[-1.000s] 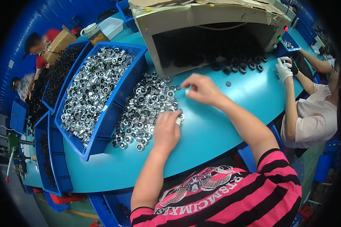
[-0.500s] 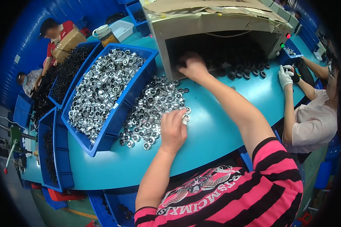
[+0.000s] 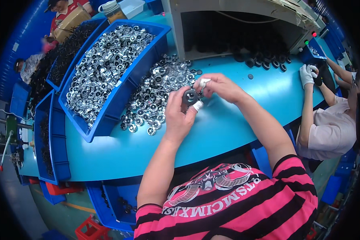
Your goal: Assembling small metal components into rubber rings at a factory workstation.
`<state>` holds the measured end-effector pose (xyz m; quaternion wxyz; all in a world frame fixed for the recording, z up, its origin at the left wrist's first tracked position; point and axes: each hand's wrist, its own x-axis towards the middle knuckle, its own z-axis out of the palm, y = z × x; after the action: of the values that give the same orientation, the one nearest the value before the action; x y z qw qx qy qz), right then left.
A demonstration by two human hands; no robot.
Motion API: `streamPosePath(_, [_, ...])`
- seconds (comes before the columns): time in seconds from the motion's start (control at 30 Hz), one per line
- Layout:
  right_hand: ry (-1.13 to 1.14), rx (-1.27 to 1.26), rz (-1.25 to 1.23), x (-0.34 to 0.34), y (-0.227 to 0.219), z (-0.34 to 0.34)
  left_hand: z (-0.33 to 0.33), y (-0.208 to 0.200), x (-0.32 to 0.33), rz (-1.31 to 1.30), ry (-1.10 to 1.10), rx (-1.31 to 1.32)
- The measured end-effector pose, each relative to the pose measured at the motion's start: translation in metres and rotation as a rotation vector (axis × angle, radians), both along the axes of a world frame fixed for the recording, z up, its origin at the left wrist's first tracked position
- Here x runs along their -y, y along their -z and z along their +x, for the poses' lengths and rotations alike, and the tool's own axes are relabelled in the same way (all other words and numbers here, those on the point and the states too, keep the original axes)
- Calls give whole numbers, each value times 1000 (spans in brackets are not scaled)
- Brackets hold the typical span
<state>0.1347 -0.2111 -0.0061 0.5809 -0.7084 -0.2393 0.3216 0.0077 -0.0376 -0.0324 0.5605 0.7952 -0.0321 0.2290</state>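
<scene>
My left hand (image 3: 179, 118) grips a round black wheel (image 3: 189, 97) between thumb and fingers, its face turned up. Close beside it, my right hand (image 3: 224, 89) has its fingers bent together at the wheel's right side; what they pinch, if anything, is hidden. White tape wraps a finger or thumb on each hand. Behind and left of my hands lies a loose pile of shiny silver hubs (image 3: 148, 98) with dark centres. More of these fill a large blue bin (image 3: 120, 93). Thick black rings (image 3: 275, 64) lie at the mouth of a box (image 3: 244, 8) at the back.
A small dark disc (image 3: 250, 76) lies on the teal table (image 3: 228, 120). Blue bins of black parts (image 3: 52, 136) stand at the left. At the right, a co-worker's gloved hand (image 3: 307, 75) is over the table; another person handles a cardboard box (image 3: 71, 25) at the far left.
My right hand has come out of the box and back to my left hand. A black wheel now shows in my left hand, where a silver hub was. The view has shifted.
</scene>
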Motion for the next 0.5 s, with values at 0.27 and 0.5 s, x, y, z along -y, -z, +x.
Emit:
streamPosePath(0.27, [-20,796,-185,3,34,-7,6,7,-3,-139,59,-81])
streamPosePath(0.5, [57,732,-198,2,30,-12,7,12,-5,-158,81,-110])
